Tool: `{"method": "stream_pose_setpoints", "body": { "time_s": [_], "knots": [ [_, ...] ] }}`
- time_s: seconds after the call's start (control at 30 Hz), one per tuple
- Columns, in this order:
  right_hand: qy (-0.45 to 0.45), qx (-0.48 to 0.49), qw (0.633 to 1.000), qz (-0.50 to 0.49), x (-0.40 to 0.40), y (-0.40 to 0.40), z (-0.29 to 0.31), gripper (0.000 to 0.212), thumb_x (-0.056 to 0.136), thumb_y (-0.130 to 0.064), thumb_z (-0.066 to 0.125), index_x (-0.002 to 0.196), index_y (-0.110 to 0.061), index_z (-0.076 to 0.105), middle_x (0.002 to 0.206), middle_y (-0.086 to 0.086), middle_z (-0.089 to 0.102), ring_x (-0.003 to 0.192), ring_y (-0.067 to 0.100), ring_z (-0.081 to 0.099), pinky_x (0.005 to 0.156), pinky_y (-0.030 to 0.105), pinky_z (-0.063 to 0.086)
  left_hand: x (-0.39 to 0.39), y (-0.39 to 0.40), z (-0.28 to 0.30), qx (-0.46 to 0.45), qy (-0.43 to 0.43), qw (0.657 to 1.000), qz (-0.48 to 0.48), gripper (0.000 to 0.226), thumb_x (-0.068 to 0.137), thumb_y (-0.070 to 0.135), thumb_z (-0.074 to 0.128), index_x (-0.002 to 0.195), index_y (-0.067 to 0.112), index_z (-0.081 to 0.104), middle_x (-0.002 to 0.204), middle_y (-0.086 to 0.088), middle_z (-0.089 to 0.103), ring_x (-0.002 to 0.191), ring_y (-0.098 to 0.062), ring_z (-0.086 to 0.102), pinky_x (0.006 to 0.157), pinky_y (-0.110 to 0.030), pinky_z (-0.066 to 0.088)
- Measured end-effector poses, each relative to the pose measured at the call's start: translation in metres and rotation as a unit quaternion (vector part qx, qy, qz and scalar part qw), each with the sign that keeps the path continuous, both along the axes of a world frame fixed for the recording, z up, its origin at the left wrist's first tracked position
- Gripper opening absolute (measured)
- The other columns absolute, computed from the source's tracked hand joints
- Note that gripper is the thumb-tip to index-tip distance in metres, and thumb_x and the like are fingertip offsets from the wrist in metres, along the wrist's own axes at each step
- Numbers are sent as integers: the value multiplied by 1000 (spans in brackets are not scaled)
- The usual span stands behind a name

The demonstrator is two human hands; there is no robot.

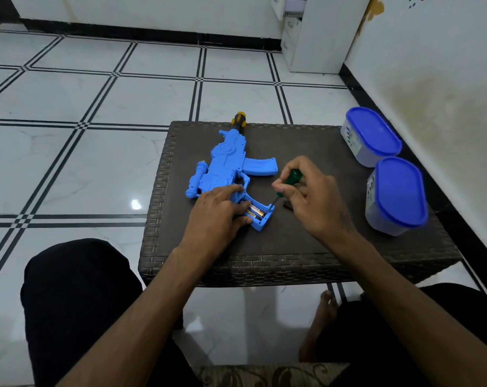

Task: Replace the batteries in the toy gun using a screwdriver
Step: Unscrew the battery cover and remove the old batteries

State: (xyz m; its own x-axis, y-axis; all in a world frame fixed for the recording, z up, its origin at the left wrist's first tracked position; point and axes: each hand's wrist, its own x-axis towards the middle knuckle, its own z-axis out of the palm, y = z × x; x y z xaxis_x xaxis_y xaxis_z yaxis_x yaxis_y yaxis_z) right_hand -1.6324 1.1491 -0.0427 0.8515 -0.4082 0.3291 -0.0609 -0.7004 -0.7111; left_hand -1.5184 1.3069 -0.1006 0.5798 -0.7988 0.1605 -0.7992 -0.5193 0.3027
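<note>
On a dark woven wicker desk [306,241] standing on a white tiled floor [69,152] with black grid lines, a blue plastic toy gun [222,166] lay on its side toward the left half of the top. Its yellow and black muzzle [238,120] pointed away from the person and reached the far edge of the desk. The grip end lay nearest the person, with its battery compartment [257,212] uncovered and batteries [253,213] visible inside.

The left hand [217,213] rested palm down on the grip, its fairly straight fingers pressing on the gun just beside the open compartment. To its right, the right hand [312,196] gripped a green-handled screwdriver [288,181], fingers curled round the handle. The shaft slanted down and left, and its tip sat at the right edge of the compartment, near the batteries. A small dark object [288,205], too unclear to name, lay on the desk just beside that hand.

Farther right, two clear plastic containers with blue lids stood near the desk's right edge, the far container [372,135] behind the near container [398,195], close together. Beyond them rose a white wall [446,79].
</note>
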Motion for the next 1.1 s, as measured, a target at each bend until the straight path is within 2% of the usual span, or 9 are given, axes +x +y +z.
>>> {"method": "stream_pose_setpoints", "body": {
  "time_s": [0.1, 0.3, 0.47, 0.63, 0.77, 0.83, 0.9, 1.0, 1.1],
  "knots": [
    [-45, 31, 997, -46, -9, -1, -13, 13, 90, -13, 66, 91, -17, 53, 87, 2, 72, 82, 16, 72, 69, 47, 59, -1, 0, 0, 12, -4, 1000, 0, 42, 91, 45, 57, 129, 30, 61, 149, 6, 42, 134, -17, 39, 106, -33, 27],
    [-115, 260, 952, -110, -22, -2, -27, 26, 93, 1, 58, 88, -23, 49, 93, 11, 70, 91, 19, 73, 80, 39, 60, -3, 0, 0, 14, -3, 1000, 1, 40, 92, 43, 56, 130, 31, 60, 150, 6, 40, 133, -18, 40, 106, -34, 27],
    [-157, 338, 919, -125, -26, -2, -34, 21, 96, 4, 51, 92, -17, 47, 92, 15, 69, 92, 25, 72, 80, 35, 59, -5, 0, -1, 24, -11, 1000, 1, 40, 93, 41, 55, 131, 30, 59, 151, 3, 40, 133, -20, 41, 107, -35, 27],
    [-127, 193, 966, -120, -27, -10, -25, 14, 98, -3, 48, 100, -17, 49, 82, 6, 66, 81, 20, 70, 73, 37, 59, -8, 1, -2, 24, -21, 999, 0, 39, 93, 39, 56, 131, 29, 60, 150, 1, 42, 136, -21, 39, 109, -37, 28],
    [18, 70, 997, -22, -16, -12, -9, 15, 97, 0, 43, 100, -12, 50, 78, 9, 56, 70, 21, 60, 66, 37, 56, -7, 2, 2, 3, -6, 1000, 6, 46, 91, 39, 59, 134, 22, 57, 148, 1, 44, 136, -19, 41, 109, -35, 30],
    [75, 6, 997, 19, -6, -13, -2, 16, 95, 0, 40, 96, -13, 50, 77, 9, 53, 68, 23, 52, 63, 37, 46, -7, 3, 2, 10, -2, 1000, 14, 50, 92, 42, 58, 137, 21, 54, 150, 4, 42, 137, -17, 38, 110, -34, 29],
    [127, -41, 989, 58, 5, -14, 0, 15, 94, -3, 40, 93, -13, 51, 74, -1, 50, 63, 11, 44, 58, 28, 36, -8, 5, 3, 8, -4, 1000, 26, 53, 90, 44, 59, 138, 21, 53, 148, 4, 44, 134, -18, 42, 107, -34, 33],
    [213, -89, 967, 112, 18, -22, -6, 4, 94, -20, 56, 97, -20, 53, 80, -12, 44, 68, 2, 43, 60, 22, 31, -7, 8, 3, -13, -4, 998, 65, 58, 87, 46, 62, 137, 19, 52, 142, 1, 50, 128, -21, 48, 98, -34, 41],
    [253, -154, 942, 157, 23, -30, -20, 26, 84, -24, 73, 106, -24, 59, 86, -14, 42, 78, 4, 42, 68, 23, 30, -3, 11, 2, -2, 12, 996, 89, 57, 86, 49, 62, 136, 23, 53, 149, 2, 43, 136, -20, 40, 103, -34, 39]
  ]
}}
